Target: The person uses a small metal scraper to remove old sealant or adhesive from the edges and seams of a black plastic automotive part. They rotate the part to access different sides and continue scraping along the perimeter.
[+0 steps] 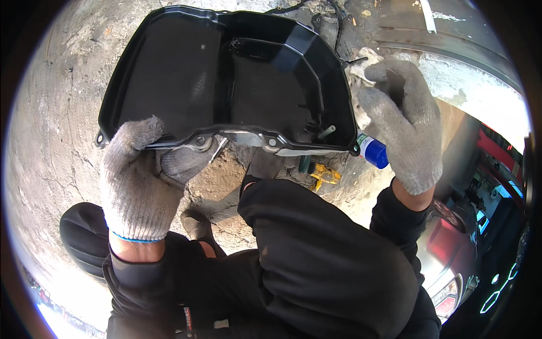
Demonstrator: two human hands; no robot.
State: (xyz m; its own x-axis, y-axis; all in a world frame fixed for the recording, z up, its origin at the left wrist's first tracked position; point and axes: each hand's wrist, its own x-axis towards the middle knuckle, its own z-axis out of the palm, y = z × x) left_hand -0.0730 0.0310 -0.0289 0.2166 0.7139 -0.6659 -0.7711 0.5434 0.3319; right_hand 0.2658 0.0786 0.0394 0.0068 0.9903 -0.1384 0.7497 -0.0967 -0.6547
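A black oil pan (pixel 271 85) with a stepped inside and bolt holes along its rim is tilted up in front of me. My left hand (pixel 138 175), in a grey knitted glove, grips its near left edge, thumb over the rim and fingers underneath. A short pale peg (pixel 326 132) stands inside the pan near its right corner. Beyond the right rim, my gloved right hand (pixel 409 113) is curled, with a crumpled white rag (pixel 364 65) at its fingers. Part of the rag is hidden behind the hand and pan.
A blue-capped can (pixel 374 152) shows beside the pan's right corner. A yellow item (pixel 324 176) lies on the rough concrete floor (pixel 62 113) below it. Past the far rim runs a thin black gasket-like strip (pixel 340 25). A car (pixel 451 248) stands at the lower right.
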